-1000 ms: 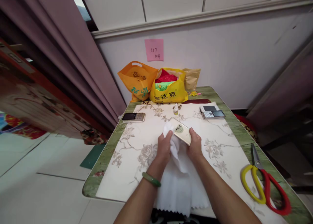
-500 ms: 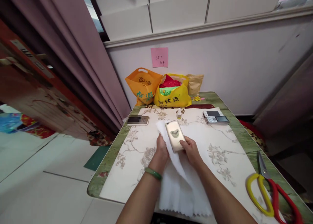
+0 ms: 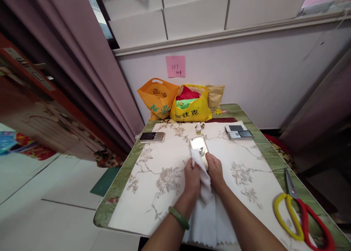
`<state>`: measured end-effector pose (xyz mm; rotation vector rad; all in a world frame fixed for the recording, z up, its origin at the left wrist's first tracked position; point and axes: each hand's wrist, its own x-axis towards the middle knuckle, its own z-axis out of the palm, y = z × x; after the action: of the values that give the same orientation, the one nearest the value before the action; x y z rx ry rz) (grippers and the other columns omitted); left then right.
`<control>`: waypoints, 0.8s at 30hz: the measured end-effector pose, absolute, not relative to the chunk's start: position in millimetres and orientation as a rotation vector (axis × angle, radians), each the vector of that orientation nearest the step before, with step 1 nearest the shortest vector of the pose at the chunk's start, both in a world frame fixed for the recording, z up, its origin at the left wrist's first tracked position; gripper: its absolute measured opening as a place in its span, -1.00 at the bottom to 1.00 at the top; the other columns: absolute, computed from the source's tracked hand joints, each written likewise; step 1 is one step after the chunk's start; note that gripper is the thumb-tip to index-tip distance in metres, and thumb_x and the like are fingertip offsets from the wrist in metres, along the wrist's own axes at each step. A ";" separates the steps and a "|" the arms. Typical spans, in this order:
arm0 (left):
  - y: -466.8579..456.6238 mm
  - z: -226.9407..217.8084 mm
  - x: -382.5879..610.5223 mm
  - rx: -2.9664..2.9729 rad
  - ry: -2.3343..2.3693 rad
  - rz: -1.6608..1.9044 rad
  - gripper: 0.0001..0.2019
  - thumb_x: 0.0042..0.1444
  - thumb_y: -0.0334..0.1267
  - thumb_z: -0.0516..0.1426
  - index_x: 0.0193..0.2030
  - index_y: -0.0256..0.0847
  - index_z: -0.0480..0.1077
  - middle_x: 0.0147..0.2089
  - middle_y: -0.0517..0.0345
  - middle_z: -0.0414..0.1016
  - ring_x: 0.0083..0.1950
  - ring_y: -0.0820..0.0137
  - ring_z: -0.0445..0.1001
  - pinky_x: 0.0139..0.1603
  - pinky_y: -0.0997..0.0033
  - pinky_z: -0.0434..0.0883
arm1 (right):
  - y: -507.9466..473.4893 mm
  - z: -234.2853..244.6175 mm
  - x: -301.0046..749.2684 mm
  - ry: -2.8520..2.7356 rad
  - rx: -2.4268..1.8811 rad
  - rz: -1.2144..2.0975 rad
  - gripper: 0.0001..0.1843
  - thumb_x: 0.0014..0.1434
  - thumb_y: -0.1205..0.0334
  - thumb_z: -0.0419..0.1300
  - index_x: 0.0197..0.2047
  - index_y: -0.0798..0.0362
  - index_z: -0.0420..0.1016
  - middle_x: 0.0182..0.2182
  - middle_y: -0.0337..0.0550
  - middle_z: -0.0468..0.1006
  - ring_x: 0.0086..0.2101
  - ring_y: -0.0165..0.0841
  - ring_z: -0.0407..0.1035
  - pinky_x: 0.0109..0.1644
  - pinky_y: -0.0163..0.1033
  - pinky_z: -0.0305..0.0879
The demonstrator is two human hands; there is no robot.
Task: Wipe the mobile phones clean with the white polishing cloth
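A gold smartphone [image 3: 196,143] with its back facing up is held above the table, and a metallic ring stand sits on its back. My right hand [image 3: 216,170] grips the phone by its lower right edge. A white cloth [image 3: 204,214] with a zigzag hem is bunched in my left hand [image 3: 192,177], and its upper end lies over the phone's left side. Below my hands the cloth hangs toward the table's front edge. Beyond the phone stands a small bottle [image 3: 198,129] with a white cap.
Left is a keypad phone [image 3: 152,137]; right, a white phone [image 3: 236,127] lies beside another keypad phone [image 3: 240,135]. Scissors [image 3: 291,203] with yellow and red handles rest near the right edge. At the back stand an orange bag [image 3: 157,97], a yellow bag [image 3: 204,110] and a brown pouch [image 3: 216,95].
My left hand has moved right with the cloth, which now folds over part of the phone's back. The phone has shifted slightly right, still in my right hand.
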<state>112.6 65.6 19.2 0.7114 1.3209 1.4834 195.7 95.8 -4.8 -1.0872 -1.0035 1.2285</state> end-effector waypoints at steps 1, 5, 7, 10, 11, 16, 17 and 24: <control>60.3 18.1 113.7 0.756 1.359 1.474 -0.81 0.01 -0.21 0.18 -0.26 -0.26 0.43 -0.34 0.14 0.46 -0.30 0.40 0.40 -0.26 0.45 0.36 | 95.9 -3.9 196.6 -1.005 -1.098 1.219 -0.52 0.17 -0.21 0.08 -0.46 0.06 0.34 -0.57 -0.28 0.33 -0.50 -0.41 0.17 -0.44 -0.31 0.16; 48.5 15.7 116.1 0.871 1.427 1.478 -0.78 0.00 -0.18 0.22 -0.25 -0.25 0.43 -0.29 0.10 0.49 -0.22 0.34 0.42 -0.14 0.41 0.36 | 96.6 -3.2 198.3 -1.010 -1.127 1.177 -0.50 0.18 -0.24 0.05 -0.47 0.05 0.31 -0.57 -0.29 0.31 -0.50 -0.41 0.15 -0.44 -0.31 0.15; 52.2 17.3 115.6 0.796 1.386 1.498 -0.73 0.00 -0.11 0.23 -0.23 -0.24 0.42 -0.28 0.10 0.49 -0.23 0.34 0.43 -0.17 0.40 0.37 | 96.9 -4.6 197.5 -1.034 -1.133 1.162 -0.51 0.19 -0.23 0.05 -0.45 0.05 0.32 -0.55 -0.29 0.31 -0.47 -0.40 0.16 -0.41 -0.31 0.17; 71.9 25.0 109.8 0.654 1.330 1.568 -0.68 0.01 0.00 0.22 -0.30 -0.23 0.37 -0.37 0.19 0.44 -0.34 0.41 0.39 -0.28 0.44 0.35 | 96.7 -7.9 195.2 -1.132 -1.126 1.155 -0.54 0.20 -0.18 0.05 -0.47 0.05 0.30 -0.56 -0.30 0.29 -0.47 -0.41 0.15 -0.39 -0.31 0.16; 81.0 28.6 106.2 0.630 1.306 1.596 -0.67 0.00 0.02 0.22 -0.33 -0.22 0.35 -0.41 0.23 0.40 -0.38 0.44 0.36 -0.31 0.45 0.34 | 96.4 -8.9 194.4 -1.165 -1.123 1.155 -0.54 0.21 -0.17 0.05 -0.48 0.05 0.30 -0.57 -0.30 0.29 -0.48 -0.41 0.15 -0.40 -0.32 0.15; 111.4 41.3 91.5 0.606 1.240 1.644 -0.61 -0.06 0.08 0.23 -0.37 -0.22 0.30 -0.50 0.29 0.33 -0.48 0.50 0.29 -0.41 0.47 0.29 | 94.8 -10.5 192.1 -1.208 -1.081 1.207 -0.54 0.21 -0.15 0.06 -0.47 0.07 0.34 -0.56 -0.28 0.32 -0.49 -0.40 0.16 -0.41 -0.31 0.14; 110.0 40.2 92.7 0.629 1.266 1.628 -0.62 -0.05 0.07 0.23 -0.35 -0.23 0.32 -0.48 0.27 0.34 -0.47 0.49 0.30 -0.40 0.47 0.30 | 95.2 -10.3 192.3 -1.177 -1.077 1.217 -0.54 0.21 -0.16 0.06 -0.46 0.07 0.35 -0.56 -0.28 0.32 -0.49 -0.40 0.16 -0.41 -0.31 0.14; 63.2 14.0 122.0 0.860 1.376 1.449 -0.73 0.05 -0.10 0.19 -0.20 -0.24 0.43 -0.26 0.10 0.50 -0.26 0.38 0.42 -0.21 0.42 0.36 | 103.4 -11.6 200.1 -0.985 -1.158 1.118 -0.53 0.21 -0.19 0.03 -0.42 0.06 0.37 -0.55 -0.27 0.34 -0.47 -0.38 0.19 -0.39 -0.30 0.19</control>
<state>122.0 63.2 14.0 0.8598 1.3759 1.4488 200.1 103.4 -11.6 -1.1577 -0.9855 1.1176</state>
